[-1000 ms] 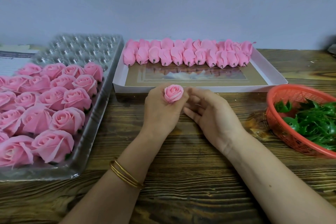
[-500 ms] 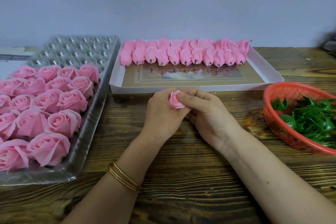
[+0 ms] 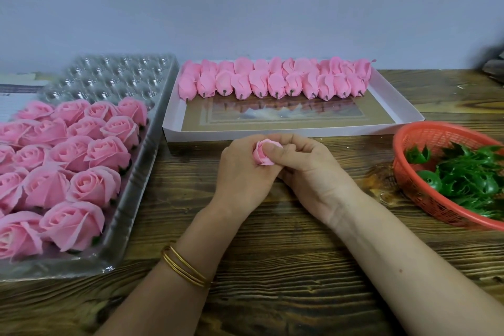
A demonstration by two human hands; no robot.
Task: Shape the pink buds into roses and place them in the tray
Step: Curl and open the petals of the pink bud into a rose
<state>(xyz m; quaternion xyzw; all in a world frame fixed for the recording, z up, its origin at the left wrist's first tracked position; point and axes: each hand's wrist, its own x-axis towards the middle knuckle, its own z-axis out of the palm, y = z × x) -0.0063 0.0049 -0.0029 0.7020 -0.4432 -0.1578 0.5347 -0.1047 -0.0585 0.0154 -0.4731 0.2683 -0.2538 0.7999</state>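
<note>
Our fingers are clamped on the bud: left hand cups it, right hand pinches its petals (thumb on top), over mid-tabletop. The tray of roses lies at 9 o'clock, spare buds at 12.

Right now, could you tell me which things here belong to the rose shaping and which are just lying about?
In the job: pink bud, gripped by left hand and pinched by right hand; unshaped buds in white box; clear tray holding finished roses.
Lying about: orange basket of green leaves; printed paper.
</note>
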